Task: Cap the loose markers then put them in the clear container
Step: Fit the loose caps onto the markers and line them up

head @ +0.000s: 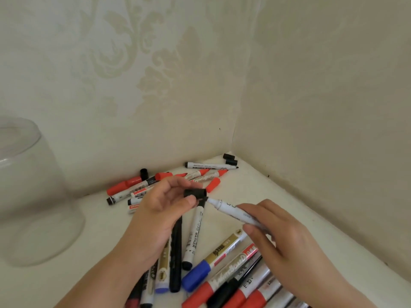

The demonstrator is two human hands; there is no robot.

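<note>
Here the left hand [160, 210] pinches a black cap [195, 193], mouth toward the tip of the white marker [235, 211] gripped by the right hand [280, 236], aligned for capping.

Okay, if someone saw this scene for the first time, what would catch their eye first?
At centre, the left hand pinches a small black plastic cap just off the tip of a white-barrelled marker held by the right hand. Below lies a heap of capped markers; a clear plastic container stands far left.

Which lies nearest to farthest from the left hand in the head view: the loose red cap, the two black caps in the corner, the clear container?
From the left hand:
1. Loose red cap, just beyond it.
2. Two black caps, back corner.
3. Clear container, far left.
</note>
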